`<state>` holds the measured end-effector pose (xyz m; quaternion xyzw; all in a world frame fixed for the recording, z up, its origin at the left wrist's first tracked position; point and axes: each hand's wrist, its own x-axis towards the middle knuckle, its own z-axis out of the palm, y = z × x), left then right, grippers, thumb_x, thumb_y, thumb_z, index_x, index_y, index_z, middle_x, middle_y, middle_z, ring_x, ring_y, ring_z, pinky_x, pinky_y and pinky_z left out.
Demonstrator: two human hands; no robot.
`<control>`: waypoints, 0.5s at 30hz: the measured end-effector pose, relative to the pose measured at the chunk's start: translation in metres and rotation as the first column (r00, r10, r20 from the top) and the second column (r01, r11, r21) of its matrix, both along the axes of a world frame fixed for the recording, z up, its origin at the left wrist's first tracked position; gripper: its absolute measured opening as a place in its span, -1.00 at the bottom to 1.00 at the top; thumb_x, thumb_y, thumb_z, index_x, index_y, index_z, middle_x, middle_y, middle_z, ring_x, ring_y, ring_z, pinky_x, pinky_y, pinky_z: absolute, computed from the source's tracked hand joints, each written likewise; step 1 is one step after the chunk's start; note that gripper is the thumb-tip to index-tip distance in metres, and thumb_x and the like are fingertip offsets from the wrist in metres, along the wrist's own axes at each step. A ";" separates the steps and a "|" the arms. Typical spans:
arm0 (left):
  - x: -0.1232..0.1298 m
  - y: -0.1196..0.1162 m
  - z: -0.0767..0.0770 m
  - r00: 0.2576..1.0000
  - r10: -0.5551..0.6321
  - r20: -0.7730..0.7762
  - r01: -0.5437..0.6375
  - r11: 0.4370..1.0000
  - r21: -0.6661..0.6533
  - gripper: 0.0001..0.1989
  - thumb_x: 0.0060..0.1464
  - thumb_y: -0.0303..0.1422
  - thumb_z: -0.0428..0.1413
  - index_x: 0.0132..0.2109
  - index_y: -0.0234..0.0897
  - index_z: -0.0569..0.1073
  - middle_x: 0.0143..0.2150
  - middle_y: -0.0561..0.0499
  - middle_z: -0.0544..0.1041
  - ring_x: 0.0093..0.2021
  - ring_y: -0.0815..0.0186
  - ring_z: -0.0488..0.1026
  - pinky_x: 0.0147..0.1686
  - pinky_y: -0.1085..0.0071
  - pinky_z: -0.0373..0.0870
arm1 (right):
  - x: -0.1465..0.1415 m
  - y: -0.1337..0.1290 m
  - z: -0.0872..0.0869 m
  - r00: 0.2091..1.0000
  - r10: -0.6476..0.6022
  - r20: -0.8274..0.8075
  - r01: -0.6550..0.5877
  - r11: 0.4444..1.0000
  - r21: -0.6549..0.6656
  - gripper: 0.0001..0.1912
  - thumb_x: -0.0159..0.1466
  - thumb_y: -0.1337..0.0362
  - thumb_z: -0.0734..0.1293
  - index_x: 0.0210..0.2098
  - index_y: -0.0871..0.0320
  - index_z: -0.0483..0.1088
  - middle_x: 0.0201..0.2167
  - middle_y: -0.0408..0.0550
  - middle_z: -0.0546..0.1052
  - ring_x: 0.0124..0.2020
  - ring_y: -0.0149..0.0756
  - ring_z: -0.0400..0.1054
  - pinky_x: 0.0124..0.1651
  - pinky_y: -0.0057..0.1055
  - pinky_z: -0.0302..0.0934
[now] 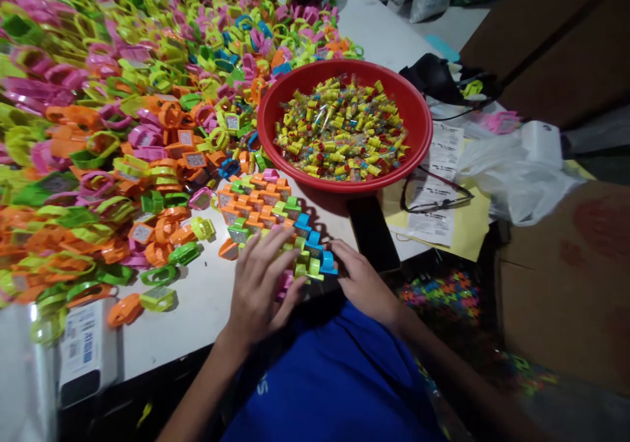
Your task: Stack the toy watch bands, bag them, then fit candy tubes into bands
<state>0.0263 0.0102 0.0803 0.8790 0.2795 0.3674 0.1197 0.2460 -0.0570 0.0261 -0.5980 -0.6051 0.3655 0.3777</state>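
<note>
Left hand (260,291) curled, gripping packed rows of plastic rings (260,209); right hand (361,284) half-open, fingers resting against blue end. Rows sit near table (197,317) edge, just beside red bowl (344,68) of candy tubes (339,130).

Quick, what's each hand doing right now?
Left hand: cupped over the stacked plastic toy rings, grip unclear.
Right hand: open, fingertips against those rings.

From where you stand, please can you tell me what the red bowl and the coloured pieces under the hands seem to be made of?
The red bowl looks like moulded plastic: its wall is smooth and glossy, with one even colour. The coloured pieces by the left hand also look like moulded plastic, bright and opaque with a slight shine, though the picture is too soft to be sure.
</note>
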 end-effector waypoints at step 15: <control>0.017 0.009 -0.018 0.623 0.715 0.316 -0.122 0.488 -0.864 -0.20 0.33 0.06 0.20 0.56 0.12 0.08 0.67 0.04 -0.03 0.66 0.05 -0.11 0.59 0.04 0.03 | -0.023 0.071 0.027 0.672 -0.213 -0.709 0.018 0.962 -0.272 -0.28 0.32 -0.08 0.49 0.42 -0.17 0.35 0.49 -0.18 0.35 0.56 0.01 0.12 0.58 0.06 0.02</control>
